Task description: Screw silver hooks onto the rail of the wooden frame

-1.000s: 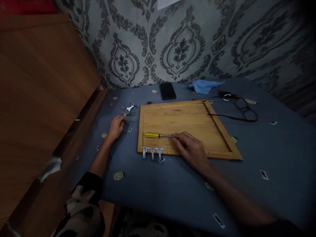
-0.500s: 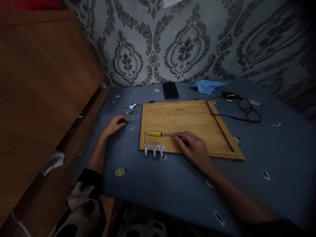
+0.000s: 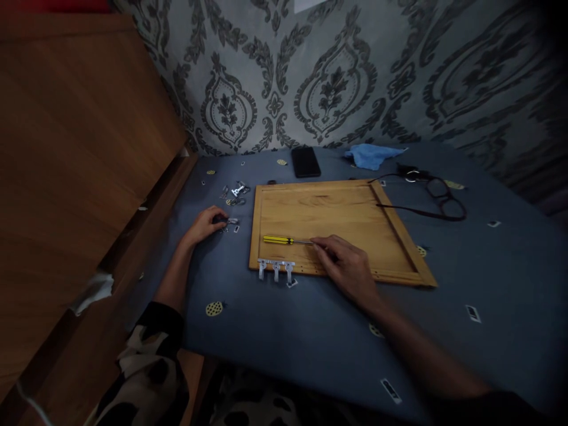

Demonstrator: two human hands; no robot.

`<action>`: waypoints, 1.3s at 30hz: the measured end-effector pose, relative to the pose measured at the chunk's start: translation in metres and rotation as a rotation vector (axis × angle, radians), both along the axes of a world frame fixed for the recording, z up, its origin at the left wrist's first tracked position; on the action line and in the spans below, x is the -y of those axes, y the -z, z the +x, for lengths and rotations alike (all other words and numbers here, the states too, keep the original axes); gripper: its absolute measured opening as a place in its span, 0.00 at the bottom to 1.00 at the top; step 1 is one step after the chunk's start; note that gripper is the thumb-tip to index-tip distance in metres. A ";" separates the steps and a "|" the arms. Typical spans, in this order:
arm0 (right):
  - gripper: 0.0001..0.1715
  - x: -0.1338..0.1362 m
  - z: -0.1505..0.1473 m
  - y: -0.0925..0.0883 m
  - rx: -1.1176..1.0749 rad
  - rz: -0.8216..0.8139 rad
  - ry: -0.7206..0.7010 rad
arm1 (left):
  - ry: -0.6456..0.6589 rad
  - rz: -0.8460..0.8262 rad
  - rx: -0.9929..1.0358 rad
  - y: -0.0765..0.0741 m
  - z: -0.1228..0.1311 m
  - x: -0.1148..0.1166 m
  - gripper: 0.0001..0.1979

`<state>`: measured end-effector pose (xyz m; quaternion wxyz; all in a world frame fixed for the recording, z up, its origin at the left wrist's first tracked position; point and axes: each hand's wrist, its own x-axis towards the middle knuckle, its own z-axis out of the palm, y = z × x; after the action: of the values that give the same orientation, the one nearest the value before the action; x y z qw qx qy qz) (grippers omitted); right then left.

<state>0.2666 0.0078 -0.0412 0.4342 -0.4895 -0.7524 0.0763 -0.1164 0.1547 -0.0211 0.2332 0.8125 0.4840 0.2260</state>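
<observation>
My left hand [image 3: 207, 223] rests at the table's left side, thumb and fingers pinched on a small metal hook [image 3: 232, 221]. Just beyond it lies a little heap of metal hooks [image 3: 237, 190]. My right hand [image 3: 344, 260] pinches the thin shaft of a screwdriver [image 3: 278, 240], whose yellow and black handle points left. Under that hand a framed wooden panel [image 3: 310, 207] lies flat. Along the panel's near left edge sit three metal hooks [image 3: 276, 269] in a row, with their curved ends over the edge. Small dark holes run along the same edge to the right.
A black phone [image 3: 306, 162] lies behind the panel, near the patterned wall. To its right are a blue cloth [image 3: 371, 156] and a pair of glasses [image 3: 446, 201], one temple overlapping the panel's corner. A wooden cabinet [image 3: 80, 142] borders the table on the left.
The metal hook at my left fingertips has turned and sits closer to them. My right hand and the screwdriver keep their place over the panel; the whole view has shifted slightly.
</observation>
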 end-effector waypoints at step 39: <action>0.10 -0.001 -0.001 0.001 -0.027 0.016 -0.010 | -0.204 0.191 0.071 0.009 0.033 -0.029 0.06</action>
<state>0.2657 0.0088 -0.0422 0.4479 -0.4811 -0.7494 0.0792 -0.0834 0.1832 -0.0301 0.1475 0.7690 0.5321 0.3221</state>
